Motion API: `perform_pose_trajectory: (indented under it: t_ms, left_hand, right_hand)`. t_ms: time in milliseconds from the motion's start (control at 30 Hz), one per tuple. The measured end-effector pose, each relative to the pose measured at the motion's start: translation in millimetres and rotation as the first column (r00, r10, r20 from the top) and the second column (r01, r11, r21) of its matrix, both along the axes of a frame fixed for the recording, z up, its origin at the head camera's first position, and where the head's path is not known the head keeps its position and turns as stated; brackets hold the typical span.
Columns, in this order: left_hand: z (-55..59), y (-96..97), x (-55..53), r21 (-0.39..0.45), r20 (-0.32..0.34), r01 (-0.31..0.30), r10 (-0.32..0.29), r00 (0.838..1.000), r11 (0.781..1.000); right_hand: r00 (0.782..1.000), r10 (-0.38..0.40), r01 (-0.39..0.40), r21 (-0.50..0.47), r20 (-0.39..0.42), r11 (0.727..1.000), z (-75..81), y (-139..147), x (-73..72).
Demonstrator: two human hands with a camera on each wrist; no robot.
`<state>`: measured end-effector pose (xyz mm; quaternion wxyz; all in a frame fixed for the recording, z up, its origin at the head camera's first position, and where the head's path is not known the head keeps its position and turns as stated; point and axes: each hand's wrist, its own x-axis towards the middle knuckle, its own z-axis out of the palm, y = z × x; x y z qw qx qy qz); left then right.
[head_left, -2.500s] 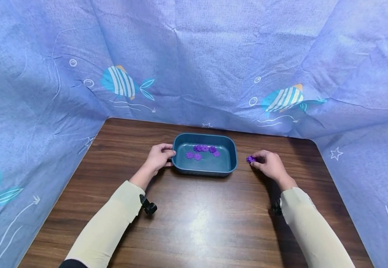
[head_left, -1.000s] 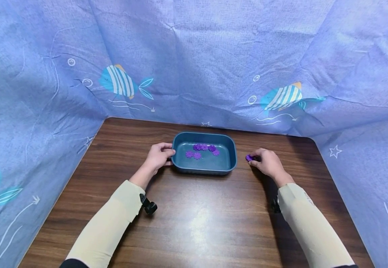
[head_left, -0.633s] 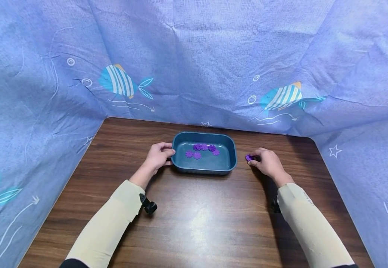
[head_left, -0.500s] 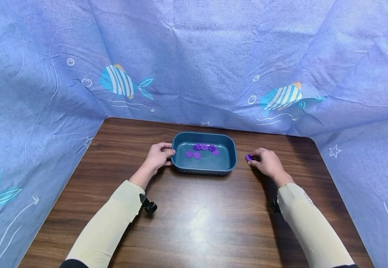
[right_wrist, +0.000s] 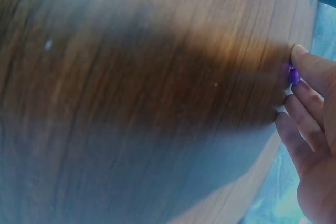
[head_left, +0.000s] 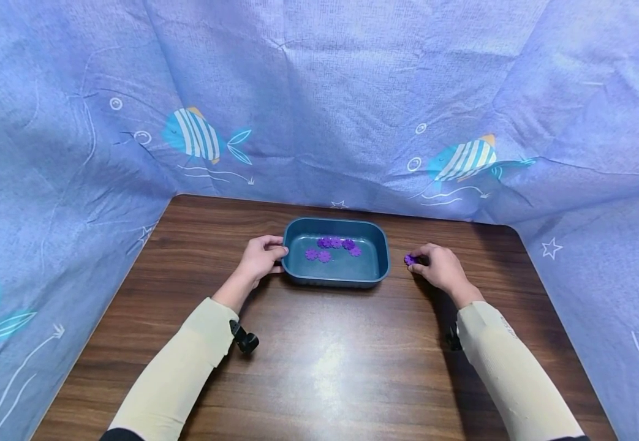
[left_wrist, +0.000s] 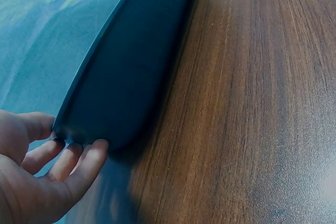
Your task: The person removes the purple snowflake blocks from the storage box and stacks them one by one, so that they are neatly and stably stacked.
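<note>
A dark teal rectangular tub stands toward the back of the table, with several purple flower-shaped pieces lying on its floor. My left hand grips its left end, thumb at the rim and fingers against the outside wall. The left wrist view shows the fingertips of that hand along the tub's lower end. To the right of the tub, my right hand pinches a purple flower-shaped piece between thumb and forefinger, low at the tabletop. Most of that piece is hidden by the fingers in the right wrist view.
The dark wood table has rounded back corners and a bright glare patch near the front. Blue fabric printed with fish hangs behind and along both sides. A black wrist camera sits on the left forearm.
Since the oldest frame, the right hand has shifted slightly left with the purple flower-shaped piece. The left hand keeps its hold on the tub, and the latest frames look nearly alike.
</note>
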<state>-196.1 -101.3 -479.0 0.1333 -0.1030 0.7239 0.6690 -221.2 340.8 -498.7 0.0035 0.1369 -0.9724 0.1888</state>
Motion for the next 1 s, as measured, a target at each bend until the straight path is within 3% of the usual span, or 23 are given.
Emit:
perform_pose_trajectory:
  t_ms: [167,333,500,667,1000]
  left_hand:
    - [-0.2,0.5,1.3,-0.002,0.007,0.003,-0.003,1.000,1.000]
    - [-1.6,0.6,1.7,0.015,-0.003,-0.002,0.002,1.000,1.000]
    - [-3.2,1.6,0.5,0.035,-0.020,-0.008,0.009,1.000,0.999]
    - [-5.1,0.2,-0.5,0.033,-0.024,-0.011,0.012,1.000,0.999]
    - [-5.6,-0.2,-0.2,0.054,-0.015,-0.006,0.006,1.000,0.999]
  right_hand:
    - [1.000,0.019,-0.018,-0.023,0.015,1.000,6.4,0.7,-0.1]
    - [0.996,0.052,-0.057,-0.070,-0.066,0.996,24.1,-7.5,-6.5]
    - [0.987,0.099,-0.111,-0.098,-0.123,0.989,45.4,-28.8,-16.1]
    - [0.982,0.154,-0.166,-0.114,-0.110,0.979,59.3,-59.5,-22.0]
    - [0.964,0.254,-0.259,-0.054,-0.079,0.964,63.5,-111.4,-32.7]
